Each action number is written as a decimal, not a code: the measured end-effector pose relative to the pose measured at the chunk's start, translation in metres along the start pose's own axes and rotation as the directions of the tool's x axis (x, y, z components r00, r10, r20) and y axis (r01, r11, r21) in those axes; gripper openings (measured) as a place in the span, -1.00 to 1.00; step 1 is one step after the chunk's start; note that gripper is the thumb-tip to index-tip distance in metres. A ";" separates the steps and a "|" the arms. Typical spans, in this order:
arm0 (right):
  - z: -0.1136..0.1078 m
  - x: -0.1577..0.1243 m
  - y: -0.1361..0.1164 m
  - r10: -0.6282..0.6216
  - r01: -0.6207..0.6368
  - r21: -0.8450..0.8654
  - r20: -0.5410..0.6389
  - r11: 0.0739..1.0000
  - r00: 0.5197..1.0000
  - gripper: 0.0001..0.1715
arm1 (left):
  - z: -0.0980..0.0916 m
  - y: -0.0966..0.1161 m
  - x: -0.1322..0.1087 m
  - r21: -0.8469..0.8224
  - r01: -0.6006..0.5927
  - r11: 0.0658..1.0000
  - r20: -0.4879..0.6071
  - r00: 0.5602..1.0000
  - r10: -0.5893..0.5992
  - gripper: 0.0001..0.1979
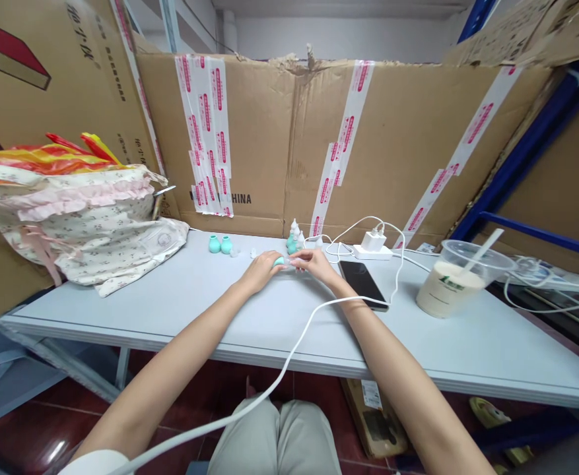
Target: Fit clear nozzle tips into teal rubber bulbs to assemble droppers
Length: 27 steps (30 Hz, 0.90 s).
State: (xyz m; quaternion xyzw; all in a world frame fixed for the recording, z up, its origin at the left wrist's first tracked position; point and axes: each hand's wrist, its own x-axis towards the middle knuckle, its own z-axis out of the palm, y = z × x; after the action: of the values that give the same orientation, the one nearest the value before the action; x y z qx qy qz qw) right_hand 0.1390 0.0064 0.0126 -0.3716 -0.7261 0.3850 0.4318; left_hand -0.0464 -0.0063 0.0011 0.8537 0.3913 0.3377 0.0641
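My left hand [262, 271] rests low over the table, its fingers closed around a small teal squeeze bulb [279, 261] lying on its side. Facing it, my right hand [315, 264] pinches a small clear tip at the bulb's open end; fingers partly cover it, and I cannot tell whether the two parts are joined. Just behind my hands stand several teal bulbs with translucent pointed tips [294, 228]. To the left, two teal bulbs without tips, one bulb [214, 244] beside another bulb [226, 245], stand upright near small clear pieces [253, 253].
Right of my hands lie a black phone [363, 284] and a white charger on a power strip [371, 251]. A cup with a straw [450, 284] stands farther right. A white cable [289, 363] crosses my right forearm. A floral cloth bag [111, 231] sits left; cardboard [259, 145] walls the back.
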 end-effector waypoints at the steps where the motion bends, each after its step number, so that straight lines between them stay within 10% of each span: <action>1: 0.001 0.000 0.001 0.003 -0.002 -0.011 0.004 1.000 1.000 -0.63 | 0.001 0.000 -0.001 0.031 0.004 0.999 0.002 1.000 -0.004 -0.77; 18: 0.008 -0.001 0.001 0.076 -0.077 0.026 0.047 0.997 0.996 -0.60 | -0.002 0.005 0.001 0.213 -0.088 0.973 0.094 0.993 0.069 -0.70; 23: 0.006 0.001 -0.016 -0.048 0.067 0.091 -0.205 0.994 0.978 -0.35 | -0.004 0.006 0.010 -0.114 -0.001 0.993 -0.170 0.985 -0.019 -0.60; 27: 0.010 0.003 -0.013 -0.121 0.127 0.000 -0.291 0.992 0.949 -0.31 | 0.005 0.004 0.016 -0.580 0.037 0.814 -0.229 0.951 -0.206 -0.38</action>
State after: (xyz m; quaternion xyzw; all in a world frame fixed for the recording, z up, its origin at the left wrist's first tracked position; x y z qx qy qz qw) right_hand 0.1264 0.0011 0.0221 -0.3738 -0.6730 0.3050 0.5606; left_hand -0.0337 0.0030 0.0070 0.7117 0.3322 0.5515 0.2811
